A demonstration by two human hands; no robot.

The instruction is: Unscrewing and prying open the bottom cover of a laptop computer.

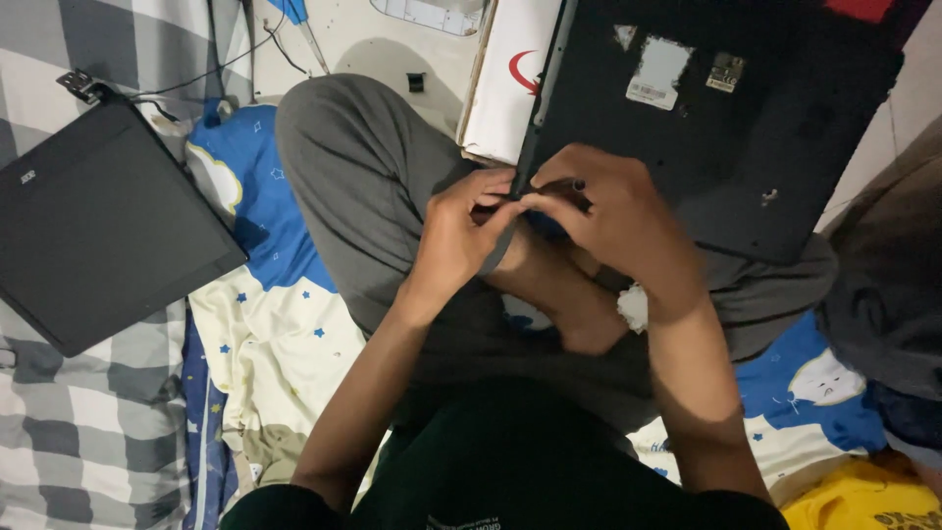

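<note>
A laptop base (726,128) rests on the person's crossed legs; a detached screen panel (98,226) lies far left on bedding (265,334).

A black laptop base (726,128) lies underside up across the person's lap, tilted, its near corner over the crossed legs. Pale stickers mark its dark, scuffed shell. A thin dark bezel strip (535,128) runs along its left edge, its lower end pinched at the corner.
</note>
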